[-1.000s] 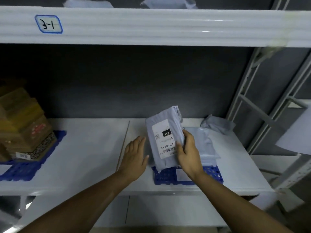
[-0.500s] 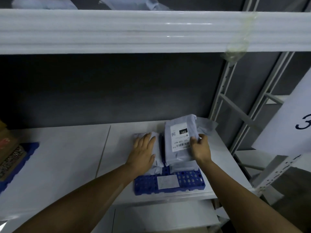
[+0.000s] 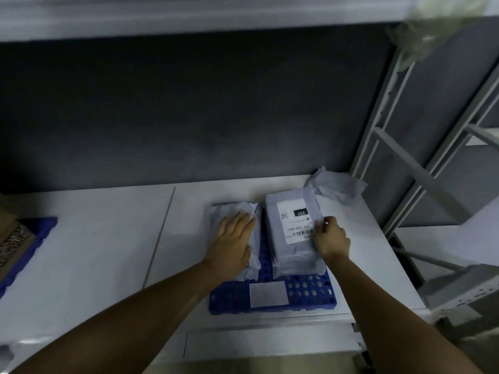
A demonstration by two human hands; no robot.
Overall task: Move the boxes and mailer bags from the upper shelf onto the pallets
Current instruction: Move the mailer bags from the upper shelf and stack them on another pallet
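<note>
A grey mailer bag with a white label reading 231 [image 3: 293, 230] lies flat on a small blue perforated pallet [image 3: 302, 291] on the white lower shelf. My right hand [image 3: 330, 238] holds its right edge with curled fingers. A second grey mailer bag [image 3: 243, 211] lies on the pallet's left side, and my left hand [image 3: 232, 242] rests flat on it with straight fingers. A third, crumpled grey bag [image 3: 337, 184] lies on the shelf behind the pallet.
At the far left edge another blue pallet [image 3: 32, 238] carries brown cardboard boxes [image 3: 10, 236]. The upper shelf beam [image 3: 189, 14] runs across the top. Grey rack uprights and braces [image 3: 391, 147] stand to the right. A dark wall backs the shelf.
The labelled bag went from standing upright in my right hand to lying flat on the pallet. My left hand moved onto the left bag. The view shifted right and down.
</note>
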